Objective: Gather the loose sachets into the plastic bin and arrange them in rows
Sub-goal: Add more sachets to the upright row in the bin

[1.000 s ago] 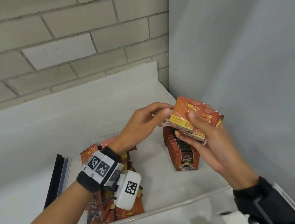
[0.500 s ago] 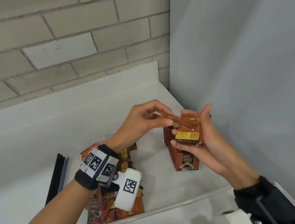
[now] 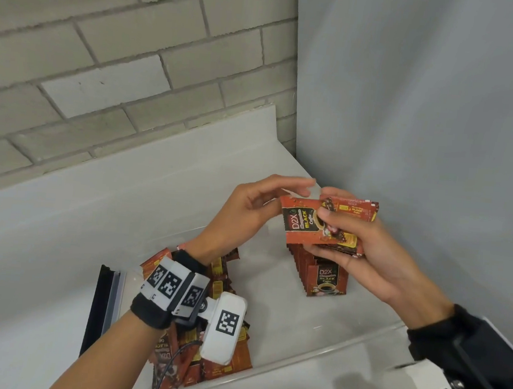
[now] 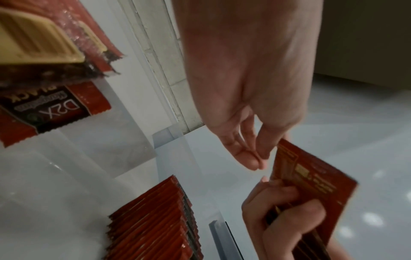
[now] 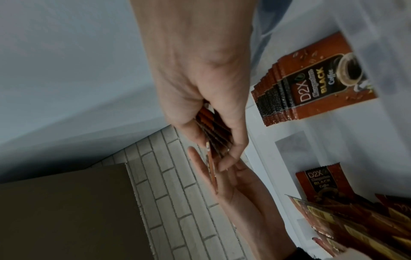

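Beyond our hands we face a pale brick wall (image 3: pixel 130 59); a smooth grey wall (image 3: pixel 426 116) rises to their right.

loose sachets (image 3: pixel 203 363) partly behind left wrist, bin (image 3: pixel 313 351) cropped below

A pale brick wall (image 3: pixel 105 66) meets a plain grey wall (image 3: pixel 426 116) behind a white counter (image 3: pixel 61 208).

Head view above, facing down; wrist views close along each hand; all share the row of sachets (image 3: pixel 327 275) below the hands.
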